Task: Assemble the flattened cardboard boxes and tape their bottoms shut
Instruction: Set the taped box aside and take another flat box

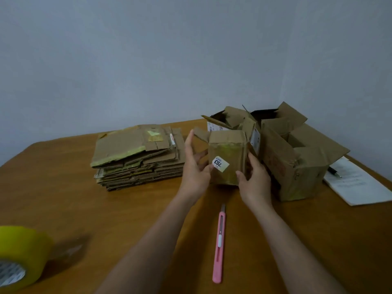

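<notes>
Left hand (194,166) and right hand (254,177) grip a small cardboard box (228,153), beside open assembled boxes (292,151) whose contents are hidden.

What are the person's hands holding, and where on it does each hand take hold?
A small cardboard box with a white sticker. The left hand grips its left side, the right hand its right side near the bottom.
</notes>
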Demonstrator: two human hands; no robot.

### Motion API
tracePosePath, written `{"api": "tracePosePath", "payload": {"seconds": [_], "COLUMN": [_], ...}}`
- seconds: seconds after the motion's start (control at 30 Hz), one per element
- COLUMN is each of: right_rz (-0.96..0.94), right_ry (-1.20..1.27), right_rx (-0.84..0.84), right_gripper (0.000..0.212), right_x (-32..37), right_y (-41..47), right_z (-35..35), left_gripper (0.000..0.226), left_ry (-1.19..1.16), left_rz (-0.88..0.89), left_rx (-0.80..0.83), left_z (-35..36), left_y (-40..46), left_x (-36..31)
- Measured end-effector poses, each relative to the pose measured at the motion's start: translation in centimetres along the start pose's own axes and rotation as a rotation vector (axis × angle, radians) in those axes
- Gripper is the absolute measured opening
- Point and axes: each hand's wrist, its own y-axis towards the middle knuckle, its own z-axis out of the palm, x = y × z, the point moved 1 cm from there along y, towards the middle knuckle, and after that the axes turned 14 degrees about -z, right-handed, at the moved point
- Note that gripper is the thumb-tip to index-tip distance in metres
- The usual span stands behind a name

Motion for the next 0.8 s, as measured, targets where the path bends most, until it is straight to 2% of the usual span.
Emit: {"api": "tracePosePath", "payload": {"seconds": [0.13, 0.23, 0.37, 0.43, 0.53, 0.67, 0.8], "right_rz": [0.066, 0.114, 0.137, 0.149, 0.142, -0.040, -0.196], "right_ry": [-0.126, -0.113, -0.049, -0.038, -0.140, -0.121, -0.019], "right_rx": [-0.040, -0.036, 0.033, 0.070, 0.118, 0.257, 0.398], "right_gripper": [0.053, 0.052, 0.065, 0.069, 0.057, 0.036, 0.045], "right_x": [-1.1, -1.3, -1.1, -0.7, 0.5, 4.1, 7.3], "right_y": [1.6, 2.8, 3.1, 2.6, 1.7, 0.3, 0.7], "right_z": [1.0, 1.5, 2.0, 2.1, 2.2, 4.7, 8.6], "left_gripper": [0.089, 0.101, 0.109, 0.106, 0.097, 0.074, 0.056], "left_ry": [0.008, -0.007, 0.100, 0.159, 0.269, 0.412, 0.456], "left_rz": [-0.026, -0.079, -0.098, -0.085, -0.002, 0.084, 0.027], "left_rx": [-0.003, 0.019, 0.126, 0.103, -0.056, -0.398, -0.664], "left_z": [0.8, 1.2, 0.7, -0.1, -2.6, -8.1, -13.8], "left_y": [1.9, 2.7, 3.2, 3.2, 2.9, 1.7, 1.1], "left_x": [0.5, 0.7, 0.4, 0.1, -0.7, -1.7, -1.7]}}
